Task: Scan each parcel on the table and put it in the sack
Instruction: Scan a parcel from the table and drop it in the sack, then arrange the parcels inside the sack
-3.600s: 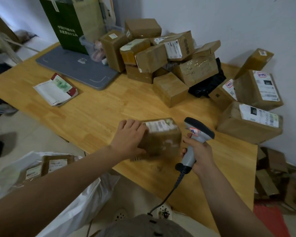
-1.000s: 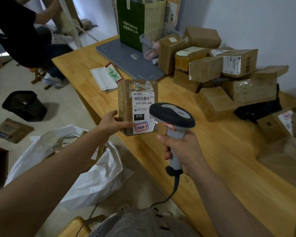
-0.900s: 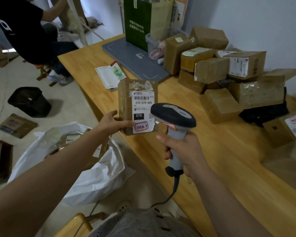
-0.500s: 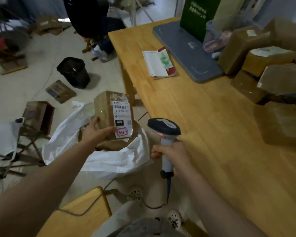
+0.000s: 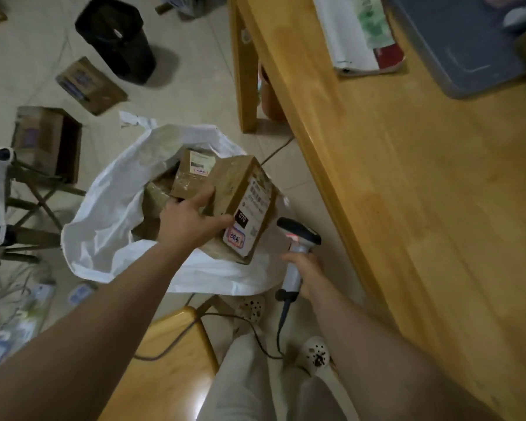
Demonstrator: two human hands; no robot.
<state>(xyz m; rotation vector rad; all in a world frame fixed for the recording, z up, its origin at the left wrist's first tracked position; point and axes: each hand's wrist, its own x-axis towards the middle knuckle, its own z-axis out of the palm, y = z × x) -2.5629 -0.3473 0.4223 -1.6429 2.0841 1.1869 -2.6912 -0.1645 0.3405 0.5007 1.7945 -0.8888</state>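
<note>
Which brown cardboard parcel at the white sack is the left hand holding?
The brown cardboard parcel whose white label shows a black 070 patch: the left hand grips it over the white sack; the other parcels lie inside.

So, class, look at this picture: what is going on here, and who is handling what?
A person is packing parcels into a sack. Their left hand holds a labelled cardboard parcel tilted over the mouth of the open white sack, which stands on the floor beside the wooden table. Other parcels already lie inside it. Their right hand grips a corded scanner, held low beside the sack.
</note>
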